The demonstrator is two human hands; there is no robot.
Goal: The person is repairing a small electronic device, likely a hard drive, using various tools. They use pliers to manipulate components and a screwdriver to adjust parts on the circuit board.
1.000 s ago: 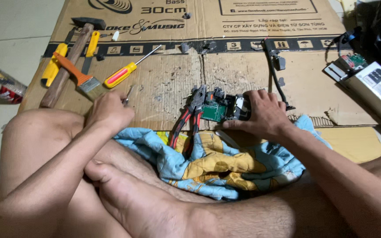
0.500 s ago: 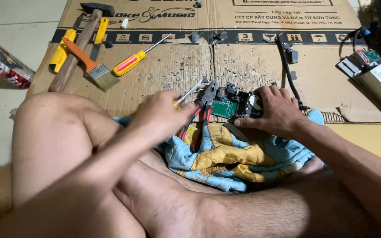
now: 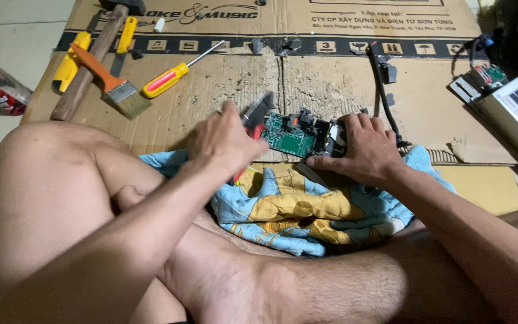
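Observation:
A green circuit board (image 3: 290,139) with black parts lies on the flattened cardboard (image 3: 223,84), just above a blue and yellow cloth (image 3: 307,210). My right hand (image 3: 361,147) presses on the board's right end and holds it down. My left hand (image 3: 226,144) grips red-handled pliers (image 3: 258,114), whose grey jaws point at the board's left edge. My bare crossed legs fill the foreground.
On the cardboard's far left lie a wooden-handled hammer (image 3: 88,66), an orange-handled paintbrush (image 3: 106,78), a yellow utility knife (image 3: 67,63) and a yellow and red screwdriver (image 3: 172,75). A black cable (image 3: 382,78) runs above the board. A grey metal box (image 3: 514,117) sits at right.
My left hand left the screwdriver area, took up the red-handled pliers beside the board and raised their jaws toward the board. My right hand stayed on the board.

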